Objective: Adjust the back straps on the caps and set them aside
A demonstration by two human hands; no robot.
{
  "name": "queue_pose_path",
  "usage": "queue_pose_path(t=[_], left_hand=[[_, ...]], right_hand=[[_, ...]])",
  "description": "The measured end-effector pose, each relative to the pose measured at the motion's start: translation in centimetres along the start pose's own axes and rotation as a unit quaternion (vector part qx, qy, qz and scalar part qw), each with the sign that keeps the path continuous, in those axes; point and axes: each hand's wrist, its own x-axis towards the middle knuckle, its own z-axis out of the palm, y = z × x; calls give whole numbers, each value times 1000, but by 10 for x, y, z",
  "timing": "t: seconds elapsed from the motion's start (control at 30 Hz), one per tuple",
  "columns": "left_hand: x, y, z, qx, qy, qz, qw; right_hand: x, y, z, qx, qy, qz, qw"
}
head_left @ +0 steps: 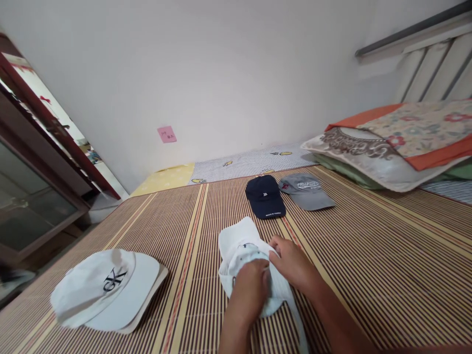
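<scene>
A white cap (239, 237) lies on the striped mat with its brim pointing away from me, and its crown looks pushed in. My left hand (253, 282) is over the crown, its fingers blurred and partly hidden. At the cap's right edge, my right hand (289, 258) pinches the white fabric between thumb and fingers. A strap end trails toward me below the cap. Beyond it sit a navy cap (263, 194) and a grey cap (308, 191), side by side. At the left, a white cap with black letters (99, 287) rests on another brim.
The striped bamboo mat (147, 236) covers the bed. Pillows (368, 157) are piled at the back right, near a metal rail (413, 29). A white wall with a pink note (167, 134) stands behind. A glass-fronted cabinet (29, 196) is at the left.
</scene>
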Motion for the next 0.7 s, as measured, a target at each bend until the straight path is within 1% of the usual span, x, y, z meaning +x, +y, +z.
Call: queue_pose_path(t=[0.07,0.1,0.13,0.17,0.2,0.23,0.27,0.3,0.37,0.4,0.5,0.6,0.7], left_hand=[[1,-13,-21,22,74,-10,997],[1,-22,-32,40,119,-31,992],[1,-32,-41,62,152,-61,985],[1,-43,-49,97,171,-116,974],[0,-52,-54,117,165,-167,965],[0,-61,-57,127,158,-195,960],[-1,-69,-58,133,144,-218,956],[-1,-74,-57,131,131,-226,956],[0,-81,-53,122,116,-222,961],[0,-82,-50,116,110,-215,963],[2,-83,-45,95,113,-186,971],[2,-81,-47,75,141,-151,976],[1,-76,-51,40,157,-95,982]], right_hand=[[0,-1,-4,-6,2,0,1000],[-1,-3,-6,-5,14,-11,1000],[-2,-7,-6,1,35,-35,999],[-4,-12,-6,12,60,-70,996],[-6,-18,-3,27,82,-113,990],[-9,-24,1,41,94,-156,982],[-12,-30,8,53,91,-196,975],[-15,-35,16,59,69,-224,970],[-20,-41,36,58,3,-258,964],[-22,-42,46,52,-28,-264,963],[-26,-41,66,25,-109,-243,963],[-27,-41,67,20,-162,-211,964],[-25,-44,59,28,-179,-192,964]])
